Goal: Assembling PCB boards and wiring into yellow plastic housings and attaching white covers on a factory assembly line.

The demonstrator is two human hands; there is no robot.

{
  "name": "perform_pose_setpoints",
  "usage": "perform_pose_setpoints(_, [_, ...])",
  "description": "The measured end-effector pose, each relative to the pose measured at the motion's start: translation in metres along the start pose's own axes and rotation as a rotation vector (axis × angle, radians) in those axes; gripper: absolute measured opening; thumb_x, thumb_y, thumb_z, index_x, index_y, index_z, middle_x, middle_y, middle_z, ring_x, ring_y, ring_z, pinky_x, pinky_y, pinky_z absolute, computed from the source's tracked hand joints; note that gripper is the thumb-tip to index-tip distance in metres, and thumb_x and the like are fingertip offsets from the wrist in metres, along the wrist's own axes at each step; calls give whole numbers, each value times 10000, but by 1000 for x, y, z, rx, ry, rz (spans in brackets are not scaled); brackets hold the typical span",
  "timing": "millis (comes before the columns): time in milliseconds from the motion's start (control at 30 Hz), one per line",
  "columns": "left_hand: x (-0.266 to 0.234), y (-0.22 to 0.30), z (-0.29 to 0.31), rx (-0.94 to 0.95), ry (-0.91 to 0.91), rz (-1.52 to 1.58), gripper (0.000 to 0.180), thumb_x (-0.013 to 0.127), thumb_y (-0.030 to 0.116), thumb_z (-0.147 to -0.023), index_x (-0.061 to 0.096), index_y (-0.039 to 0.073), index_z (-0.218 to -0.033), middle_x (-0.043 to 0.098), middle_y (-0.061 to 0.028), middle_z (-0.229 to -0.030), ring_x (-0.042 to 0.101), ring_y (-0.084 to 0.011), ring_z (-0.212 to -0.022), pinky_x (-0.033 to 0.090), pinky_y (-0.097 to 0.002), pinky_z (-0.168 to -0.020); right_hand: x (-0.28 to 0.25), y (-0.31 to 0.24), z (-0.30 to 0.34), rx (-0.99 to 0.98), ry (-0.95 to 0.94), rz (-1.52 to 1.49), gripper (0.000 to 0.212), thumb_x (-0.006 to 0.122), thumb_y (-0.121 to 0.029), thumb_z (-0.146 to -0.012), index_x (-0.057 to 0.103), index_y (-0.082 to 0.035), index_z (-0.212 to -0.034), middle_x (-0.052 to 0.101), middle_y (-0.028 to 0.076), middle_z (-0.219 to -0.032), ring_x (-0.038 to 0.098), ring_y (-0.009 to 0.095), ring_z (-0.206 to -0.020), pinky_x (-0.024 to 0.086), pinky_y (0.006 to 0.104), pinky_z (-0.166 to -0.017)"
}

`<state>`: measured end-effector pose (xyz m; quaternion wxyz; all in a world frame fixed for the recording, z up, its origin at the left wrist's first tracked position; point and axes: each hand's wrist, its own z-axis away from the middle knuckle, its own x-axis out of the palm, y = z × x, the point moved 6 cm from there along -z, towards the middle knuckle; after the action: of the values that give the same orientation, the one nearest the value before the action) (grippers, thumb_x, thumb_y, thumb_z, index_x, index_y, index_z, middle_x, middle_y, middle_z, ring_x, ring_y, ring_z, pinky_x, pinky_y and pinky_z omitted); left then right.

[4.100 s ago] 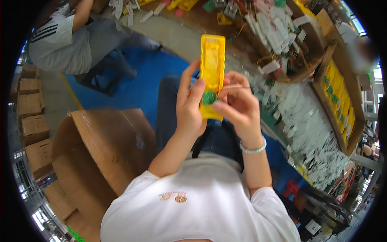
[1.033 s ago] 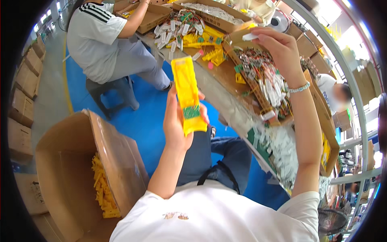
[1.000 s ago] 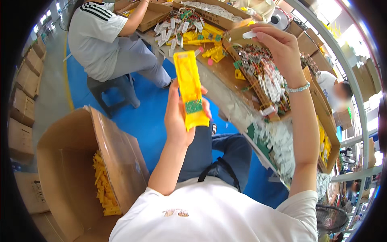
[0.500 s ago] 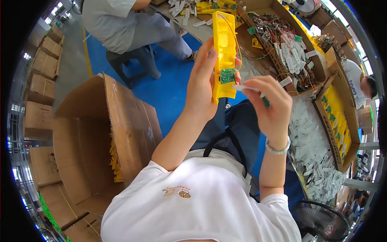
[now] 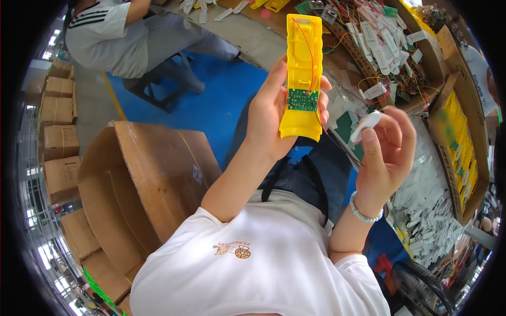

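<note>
Currently listing: yellow plastic housing (image 5: pixel 302 73), long, upright, carrying a green circuit board (image 5: pixel 302 99) and red wires, sitting gripped in the left hand (image 5: pixel 274 118) above the lap. Right hand (image 5: pixel 387 152) is pinching a small white oval part (image 5: pixel 366 125) just beside it. Open cardboard box (image 5: pixel 142 179) is standing at left; workbench (image 5: pixel 253 39) beyond, wired parts heaped toward its right edge.
</note>
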<state>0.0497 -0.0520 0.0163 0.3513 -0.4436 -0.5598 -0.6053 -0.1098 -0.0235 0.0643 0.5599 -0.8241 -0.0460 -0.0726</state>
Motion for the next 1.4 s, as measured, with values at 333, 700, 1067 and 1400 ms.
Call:
perform_pose_setpoints(333, [2,-21,-11,-39,-24,0,404,357,388,-1003,417,124,-1303,609,-177,-996,631,-242,-733,548,-376,-611,-15,5,-7,-196,-82,87,219,539,113,-846,614,86,-1050,549,181,-1107,596,245,-932,519,331,-735])
perform_pose_setpoints(700, [6,-22,-5,-45,-8,-79,471,306,401,-1008,527,64,-1253,584,-154,-1045,552,-232,-832,491,-368,-646,-20,18,-2,-108,-54,-157,343,566,176,-752,595,122,-1090,552,169,-1111,587,221,-963,491,335,-838])
perform_pose_setpoints(1067, [9,-22,-4,-32,-4,-84,439,396,385,-992,406,124,-1344,615,-177,-1022,641,-222,-843,561,-358,-689,-6,12,-9,-249,-118,-1,382,721,106,-706,630,69,-1075,591,165,-1107,645,251,-903,506,345,-840])
perform_pose_setpoints(1400, [10,-26,-2,-16,56,-132,438,388,335,-1003,397,90,-1366,610,-135,-1087,640,-213,-946,535,-343,-817,5,12,-5,-495,-92,344,390,755,63,-661,676,5,-1039,648,152,-1004,656,222,-858,537,297,-742])
